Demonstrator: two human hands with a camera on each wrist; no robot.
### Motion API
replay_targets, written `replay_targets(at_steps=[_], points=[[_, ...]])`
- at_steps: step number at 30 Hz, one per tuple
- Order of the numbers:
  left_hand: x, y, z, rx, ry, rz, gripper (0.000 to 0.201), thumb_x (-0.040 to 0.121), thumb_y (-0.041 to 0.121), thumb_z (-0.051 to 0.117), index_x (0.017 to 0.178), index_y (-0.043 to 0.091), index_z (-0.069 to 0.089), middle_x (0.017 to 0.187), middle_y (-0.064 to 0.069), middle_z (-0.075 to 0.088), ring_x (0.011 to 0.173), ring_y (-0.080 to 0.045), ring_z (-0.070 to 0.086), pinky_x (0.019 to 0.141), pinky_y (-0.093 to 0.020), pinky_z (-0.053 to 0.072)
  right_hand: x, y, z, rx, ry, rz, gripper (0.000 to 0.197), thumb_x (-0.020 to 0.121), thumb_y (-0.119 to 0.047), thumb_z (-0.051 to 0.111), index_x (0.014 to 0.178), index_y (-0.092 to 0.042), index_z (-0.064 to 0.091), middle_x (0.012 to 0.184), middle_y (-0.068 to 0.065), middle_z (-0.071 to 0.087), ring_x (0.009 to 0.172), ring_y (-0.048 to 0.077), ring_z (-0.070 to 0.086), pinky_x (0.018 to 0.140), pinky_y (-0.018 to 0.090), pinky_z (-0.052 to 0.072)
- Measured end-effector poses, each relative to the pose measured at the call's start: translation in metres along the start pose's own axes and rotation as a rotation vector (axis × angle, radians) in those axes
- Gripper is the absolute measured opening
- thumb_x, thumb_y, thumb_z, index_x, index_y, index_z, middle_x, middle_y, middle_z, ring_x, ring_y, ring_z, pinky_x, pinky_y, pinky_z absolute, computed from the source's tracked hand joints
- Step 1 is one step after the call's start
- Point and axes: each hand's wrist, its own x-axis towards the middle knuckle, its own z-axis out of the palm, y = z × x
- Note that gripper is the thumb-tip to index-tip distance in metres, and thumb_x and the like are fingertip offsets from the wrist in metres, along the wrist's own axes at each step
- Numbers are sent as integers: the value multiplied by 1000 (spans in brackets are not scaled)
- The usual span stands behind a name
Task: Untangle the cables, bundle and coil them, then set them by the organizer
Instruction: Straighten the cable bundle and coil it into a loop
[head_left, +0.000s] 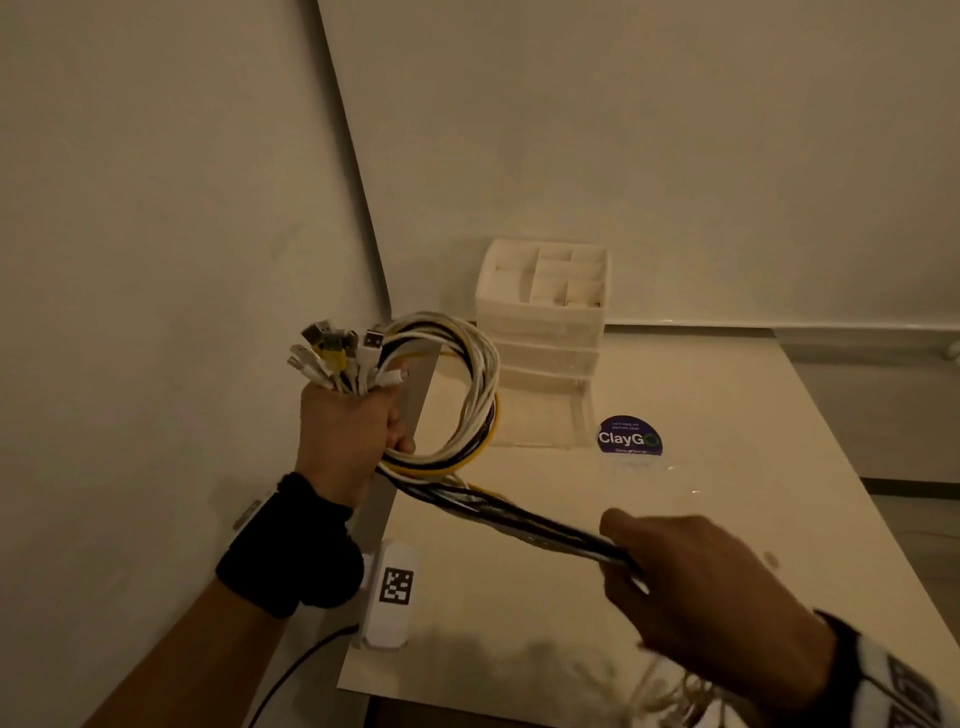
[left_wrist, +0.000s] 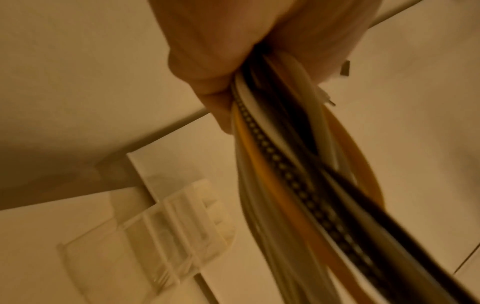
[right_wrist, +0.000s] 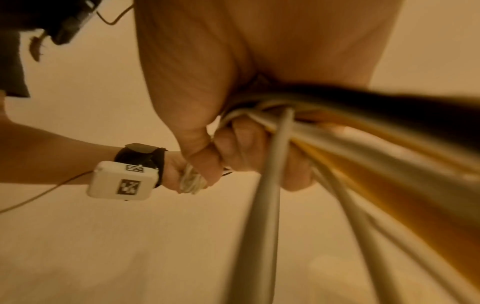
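Several cables (head_left: 470, 395) in white, black and yellow are gathered into one bundle held above the desk (head_left: 701, 415). At the left, the left hand (head_left: 345, 434) is clenched around the bundle just below the plug ends (head_left: 340, 353), which fan out above the fist, and a loop of the cables arcs out to the right of it. From there the bundle runs near and right into the right hand (head_left: 696, 577), whose fingers (right_wrist: 241, 144) grasp it. A white organizer (head_left: 543, 312) stands at the far side, close behind the loop.
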Motion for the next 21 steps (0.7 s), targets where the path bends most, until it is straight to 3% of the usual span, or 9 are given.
replay_targets(at_steps=[4, 7, 10, 12, 15, 16, 18, 19, 21], points=[[-5, -9, 3, 65, -285, -243, 22, 89, 10, 64, 73, 8, 50, 51, -4, 31, 38, -12, 27, 40, -21, 35, 17, 14, -30, -93, 167, -262, 11, 74, -37, 44, 78, -30, 36, 56, -10, 49, 43, 15, 48, 35, 30, 40], [-12, -23, 12, 54, -442, -419, 23, 86, 8, 66, 72, 7, 48, 52, -3, 36, 37, -12, 32, 39, -21, 38, 34, 20, -45, -44, 248, -432, 16, 74, -31, 55, 77, -29, 38, 57, -10, 49, 45, 14, 43, 38, 28, 39], [-20, -38, 19, 40, -604, -475, 19, 79, 9, 71, 74, 5, 53, 54, -6, 43, 39, -15, 44, 42, -24, 44, 44, 24, -42, 186, 398, -502, 27, 65, -12, 64, 77, -24, 43, 58, -10, 47, 49, 10, 38, 45, 24, 39], [-24, -47, 24, 45, -708, -449, 21, 77, 10, 77, 80, 2, 57, 63, -13, 53, 50, -22, 55, 50, -30, 51, 50, 22, -35, 363, 490, -527, 32, 57, 4, 63, 74, -19, 47, 59, -6, 46, 53, 9, 35, 51, 18, 34], [-33, -55, 38, 153, -759, -286, 39, 76, 10, 79, 106, -6, 61, 100, -27, 64, 88, -43, 63, 79, -51, 55, 59, 13, -22, 642, 570, -533, 13, 57, 9, 57, 61, -2, 51, 65, 5, 46, 58, 18, 41, 51, 29, 33], [-37, -58, 43, 222, -750, -191, 39, 76, 12, 78, 111, 1, 64, 106, -22, 66, 99, -36, 64, 83, -46, 55, 61, 9, -17, 719, 595, -524, 6, 60, 4, 55, 60, -1, 51, 67, 7, 45, 60, 21, 43, 51, 32, 33], [-42, -62, 51, 297, -708, -31, 42, 75, 22, 78, 114, 15, 65, 108, -10, 68, 102, -15, 64, 85, -21, 50, 61, 5, -9, 842, 639, -492, 6, 64, -6, 51, 60, -3, 48, 71, 8, 43, 65, 23, 42, 54, 33, 32], [-43, -65, 53, 281, -688, 9, 48, 73, 25, 80, 117, 15, 62, 108, -14, 67, 102, -16, 64, 84, -17, 49, 60, 6, -6, 883, 648, -483, 7, 64, -9, 51, 61, -4, 47, 73, 8, 42, 66, 23, 42, 55, 33, 32], [-41, -69, 51, 255, -686, 39, 53, 74, 23, 82, 121, 10, 59, 109, -25, 63, 102, -30, 62, 85, -28, 53, 59, 10, -4, 929, 638, -476, 12, 65, -11, 53, 61, -3, 46, 76, 9, 44, 68, 24, 44, 57, 34, 34]])
